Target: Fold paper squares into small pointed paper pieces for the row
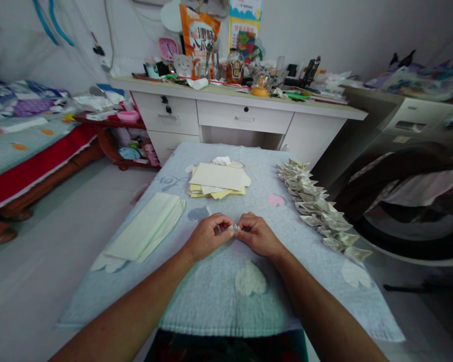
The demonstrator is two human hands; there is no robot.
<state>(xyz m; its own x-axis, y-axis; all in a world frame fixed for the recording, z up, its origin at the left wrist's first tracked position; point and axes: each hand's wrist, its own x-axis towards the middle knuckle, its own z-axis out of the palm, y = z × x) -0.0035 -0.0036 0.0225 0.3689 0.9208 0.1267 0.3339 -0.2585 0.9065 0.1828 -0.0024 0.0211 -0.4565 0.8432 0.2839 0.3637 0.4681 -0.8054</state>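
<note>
Between my two hands, over the middle of the cloth-covered table (pixel 211 301), is a small piece of folded paper (pixel 234 227). My left hand (pixel 211 234) pinches its left side, and my right hand (pixel 258 234) pinches its right side. Fingers cover most of the paper, so its full shape is hidden. Beyond my hands lies a pile of cream and yellow paper sheets (pixel 221 177). To the left rests a stack of long pale green paper (pixel 143 226). On the right, several pointed folded paper pieces (pixel 320 208) stand in a long row.
A white desk (pixel 245 118) stands behind the table, crowded with a jar (pixel 234 65), an orange snack bag (pixel 199 37) and a pink clock (pixel 168 49). At right is a front-loading washing machine (pixel 411 125) with cloth in its door. A bed (pixel 30 146) is at left.
</note>
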